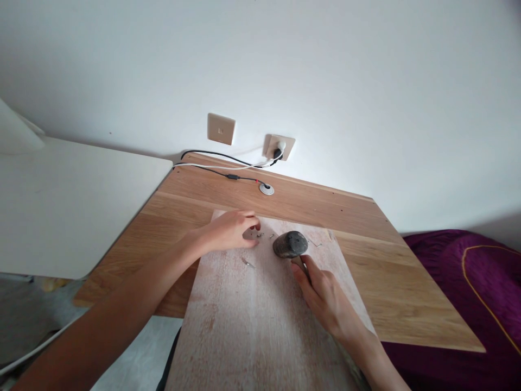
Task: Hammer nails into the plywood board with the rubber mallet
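My right hand [323, 293] is wrapped round the handle of a mallet [291, 244] with a dark, rounded head, held over a whitish wooden board [244, 320]. My left hand [236, 231] rests low over the board's far left part, thumb and fingers curved and apart. Small metal pieces [260, 235] lie just by its fingertips, too small to name surely. Nearer to me on the board is a thin metal piece [249, 263], perhaps a screw or nail. Beyond the mallet head shows a bent metal piece [315, 243].
Under the board is a wooden desk [407, 293] against a white wall. Black and white cables [228, 165] run along its back to a wall socket [280, 146] and a round cable hole [266, 189]. A white tabletop [81, 201] stands left, purple cloth [459, 277] right.
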The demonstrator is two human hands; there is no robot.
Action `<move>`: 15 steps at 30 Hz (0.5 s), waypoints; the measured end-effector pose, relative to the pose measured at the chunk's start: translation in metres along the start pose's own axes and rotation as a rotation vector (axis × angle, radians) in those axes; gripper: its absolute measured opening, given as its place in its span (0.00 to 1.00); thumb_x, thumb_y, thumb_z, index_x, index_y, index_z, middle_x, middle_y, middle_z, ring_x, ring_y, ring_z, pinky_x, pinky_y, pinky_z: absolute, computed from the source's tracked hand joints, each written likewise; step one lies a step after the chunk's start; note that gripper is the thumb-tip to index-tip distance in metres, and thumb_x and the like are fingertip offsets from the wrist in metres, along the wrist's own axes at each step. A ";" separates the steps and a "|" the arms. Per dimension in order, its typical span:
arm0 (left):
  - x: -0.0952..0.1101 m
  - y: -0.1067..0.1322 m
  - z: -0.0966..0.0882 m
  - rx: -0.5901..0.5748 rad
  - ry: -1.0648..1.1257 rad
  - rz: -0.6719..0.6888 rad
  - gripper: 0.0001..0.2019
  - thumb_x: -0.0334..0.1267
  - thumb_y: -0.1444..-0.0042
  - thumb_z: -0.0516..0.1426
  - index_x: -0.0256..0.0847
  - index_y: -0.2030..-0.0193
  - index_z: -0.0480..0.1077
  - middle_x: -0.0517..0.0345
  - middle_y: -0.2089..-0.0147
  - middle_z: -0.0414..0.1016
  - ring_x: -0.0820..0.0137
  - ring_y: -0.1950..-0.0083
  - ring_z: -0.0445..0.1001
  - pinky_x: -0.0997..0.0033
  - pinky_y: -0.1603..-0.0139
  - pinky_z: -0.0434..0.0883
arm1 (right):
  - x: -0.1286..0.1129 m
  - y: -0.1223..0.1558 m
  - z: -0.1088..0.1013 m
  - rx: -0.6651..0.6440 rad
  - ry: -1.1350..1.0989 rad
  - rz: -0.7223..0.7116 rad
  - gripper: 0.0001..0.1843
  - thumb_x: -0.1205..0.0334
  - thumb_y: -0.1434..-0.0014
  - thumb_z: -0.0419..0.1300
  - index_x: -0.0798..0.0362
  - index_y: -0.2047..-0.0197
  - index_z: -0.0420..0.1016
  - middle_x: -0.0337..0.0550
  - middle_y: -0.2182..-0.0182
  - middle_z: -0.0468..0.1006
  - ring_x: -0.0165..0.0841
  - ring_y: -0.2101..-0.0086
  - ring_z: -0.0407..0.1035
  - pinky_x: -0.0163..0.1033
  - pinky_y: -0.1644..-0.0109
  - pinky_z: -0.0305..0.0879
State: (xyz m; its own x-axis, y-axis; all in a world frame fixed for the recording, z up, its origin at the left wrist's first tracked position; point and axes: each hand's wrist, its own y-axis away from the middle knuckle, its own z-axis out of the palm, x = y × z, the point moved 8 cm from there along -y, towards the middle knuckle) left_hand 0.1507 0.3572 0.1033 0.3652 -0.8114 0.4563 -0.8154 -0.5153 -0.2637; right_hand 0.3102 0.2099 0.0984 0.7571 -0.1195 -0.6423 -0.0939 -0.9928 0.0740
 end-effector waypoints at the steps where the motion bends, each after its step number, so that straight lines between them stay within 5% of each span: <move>1: 0.000 0.000 0.002 0.005 -0.005 0.001 0.07 0.38 0.42 0.66 0.39 0.59 0.78 0.54 0.57 0.77 0.64 0.57 0.77 0.67 0.57 0.68 | 0.000 0.000 0.000 0.001 -0.003 -0.002 0.17 0.45 0.28 0.47 0.48 0.58 0.66 0.31 0.82 0.64 0.34 0.82 0.59 0.39 0.75 0.49; 7: -0.002 0.000 0.003 0.047 0.005 0.053 0.05 0.29 0.36 0.59 0.40 0.60 0.77 0.55 0.60 0.76 0.66 0.58 0.77 0.68 0.57 0.69 | -0.003 0.001 -0.001 -0.018 -0.013 0.009 0.15 0.47 0.27 0.46 0.47 0.58 0.65 0.30 0.82 0.63 0.34 0.82 0.60 0.40 0.75 0.49; 15: -0.007 0.002 -0.002 0.089 -0.108 0.001 0.07 0.34 0.35 0.60 0.40 0.51 0.77 0.52 0.53 0.76 0.64 0.55 0.78 0.65 0.54 0.73 | -0.005 0.000 -0.001 -0.022 -0.011 0.009 0.13 0.48 0.28 0.47 0.46 0.59 0.63 0.30 0.82 0.62 0.35 0.81 0.59 0.40 0.75 0.49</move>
State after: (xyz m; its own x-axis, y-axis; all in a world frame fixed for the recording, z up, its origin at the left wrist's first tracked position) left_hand 0.1457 0.3626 0.1010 0.4141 -0.8346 0.3632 -0.7745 -0.5327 -0.3410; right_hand 0.3072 0.2101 0.1021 0.7489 -0.1282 -0.6502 -0.0860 -0.9916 0.0965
